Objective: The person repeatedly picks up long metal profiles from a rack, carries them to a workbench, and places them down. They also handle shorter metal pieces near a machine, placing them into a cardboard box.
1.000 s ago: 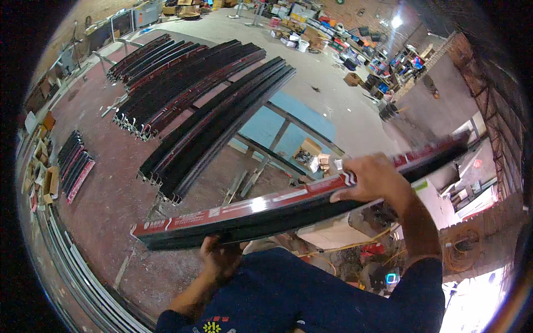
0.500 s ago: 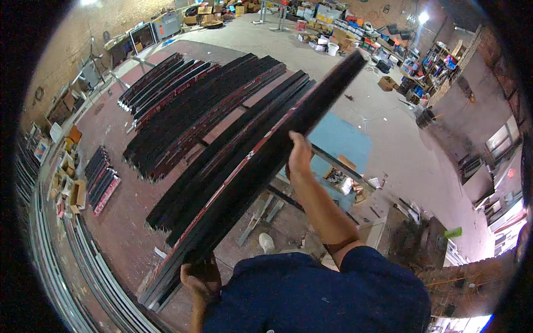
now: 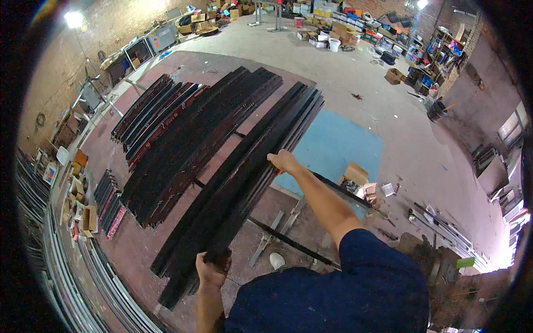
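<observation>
A long black profile (image 3: 222,238) lies slantwise along the near side of a group of similar black profiles (image 3: 244,150). Its near end points to the lower left. My left hand (image 3: 212,270) is closed at its edge close to that end, with the fingers partly hidden beneath. Farther up the same edge, my right hand (image 3: 283,161) grips it, thumb on top. Whether the profile rests fully on the group or is still partly carried, I cannot tell.
A wider row of dark profiles (image 3: 194,139) lies to the left on dark support bars (image 3: 294,242). A small stack of short pieces (image 3: 107,200) sits beyond it. Long metal bars (image 3: 105,283) run along the lower left. A blue sheet (image 3: 344,144) and an open carton (image 3: 355,173) are on the right.
The held profile has come down and left against the group, and its red-and-white stripe no longer shows. Both hands went with it, the right one moving left and lower.
</observation>
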A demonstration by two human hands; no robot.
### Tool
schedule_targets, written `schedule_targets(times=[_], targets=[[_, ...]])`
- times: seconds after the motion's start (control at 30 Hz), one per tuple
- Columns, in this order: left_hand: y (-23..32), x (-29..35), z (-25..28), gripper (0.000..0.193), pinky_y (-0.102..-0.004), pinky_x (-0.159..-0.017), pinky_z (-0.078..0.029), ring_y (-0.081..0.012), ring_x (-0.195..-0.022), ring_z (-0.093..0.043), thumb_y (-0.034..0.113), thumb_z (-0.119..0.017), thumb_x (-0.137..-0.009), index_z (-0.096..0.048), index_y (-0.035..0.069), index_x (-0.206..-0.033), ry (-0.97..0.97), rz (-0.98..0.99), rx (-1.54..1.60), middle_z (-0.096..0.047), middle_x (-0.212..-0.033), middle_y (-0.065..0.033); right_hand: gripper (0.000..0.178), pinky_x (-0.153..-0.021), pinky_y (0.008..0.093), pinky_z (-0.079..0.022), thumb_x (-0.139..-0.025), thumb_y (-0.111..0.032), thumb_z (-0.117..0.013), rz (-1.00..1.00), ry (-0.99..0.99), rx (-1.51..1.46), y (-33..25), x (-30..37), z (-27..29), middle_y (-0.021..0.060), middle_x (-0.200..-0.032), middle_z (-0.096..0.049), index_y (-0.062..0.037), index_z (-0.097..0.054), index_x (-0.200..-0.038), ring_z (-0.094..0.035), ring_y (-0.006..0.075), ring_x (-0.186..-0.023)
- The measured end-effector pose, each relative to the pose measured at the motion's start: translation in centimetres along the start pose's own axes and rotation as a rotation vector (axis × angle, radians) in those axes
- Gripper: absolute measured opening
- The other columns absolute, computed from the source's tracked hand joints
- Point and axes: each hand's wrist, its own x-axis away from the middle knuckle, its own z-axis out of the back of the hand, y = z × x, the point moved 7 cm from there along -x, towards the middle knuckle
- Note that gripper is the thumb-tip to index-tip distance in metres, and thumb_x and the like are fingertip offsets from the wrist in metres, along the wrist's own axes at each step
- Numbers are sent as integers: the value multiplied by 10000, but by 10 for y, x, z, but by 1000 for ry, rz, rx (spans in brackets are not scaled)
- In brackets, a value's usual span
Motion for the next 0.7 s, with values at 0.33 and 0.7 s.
schedule_targets(times=[0.33,0.7], targets=[[-13,-24,10,846,-480,-919,-473,-366,-1063,-606,709,-445,-838,-477,-15,-1274,224,143,-296,-611,-1169,-238,624,-679,432,-538,-852,-561,-536,-54,42,234,24,-22,-8,155,-592,-628,6,-598,-599,-687,293,-635],[-71,44,241,385,-361,-876,-496,-322,-1039,-614,370,-595,-890,-674,11,-1003,161,-156,-2008,-653,-1108,-193,482,-469,345,-364,-1015,-354,-463,519,91,-242,-46,112,-88,40,-502,-437,-79,-458,-619,-429,139,-467]])
